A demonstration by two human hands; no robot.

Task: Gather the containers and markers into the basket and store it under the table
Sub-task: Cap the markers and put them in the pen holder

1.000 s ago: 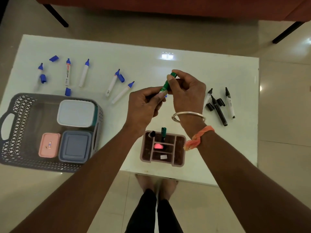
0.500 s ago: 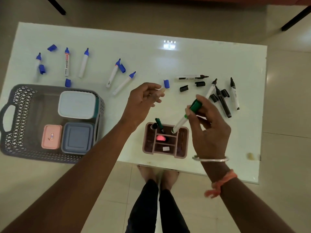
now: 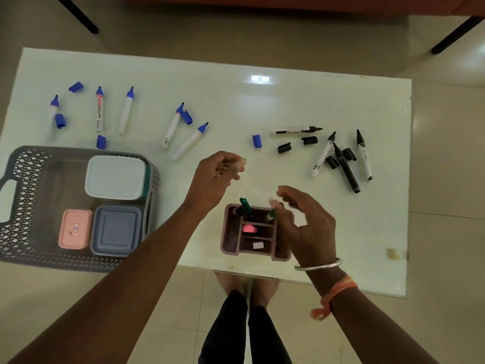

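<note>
A grey lattice basket point(image 3: 23, 164) at the table's left edge holds a white container point(image 3: 115, 177), a pink one point(image 3: 74, 228) and a blue-grey one point(image 3: 116, 229). A mauve organizer point(image 3: 231, 245) stands near the front edge with two green markers point(image 3: 245, 203) point(image 3: 271, 213) upright in its back slots. My right hand point(image 3: 307, 224) hovers over the organizer's right side, fingers relaxed and holding nothing. My left hand point(image 3: 217, 174) floats above the table behind the organizer, loosely curled and holding nothing. Uncapped blue markers point(image 3: 126, 111) and black markers point(image 3: 346, 169) lie on the table.
The white glass table point(image 3: 236, 74) carries loose blue caps point(image 3: 257, 141) and black caps point(image 3: 284, 147) among the markers. Dark furniture legs point(image 3: 78, 14) stand on the tiled floor beyond. My feet show under the front edge.
My right hand lowered the green marker into the organizer's back slot and let go of it. My left hand stayed hovering with nothing in it.
</note>
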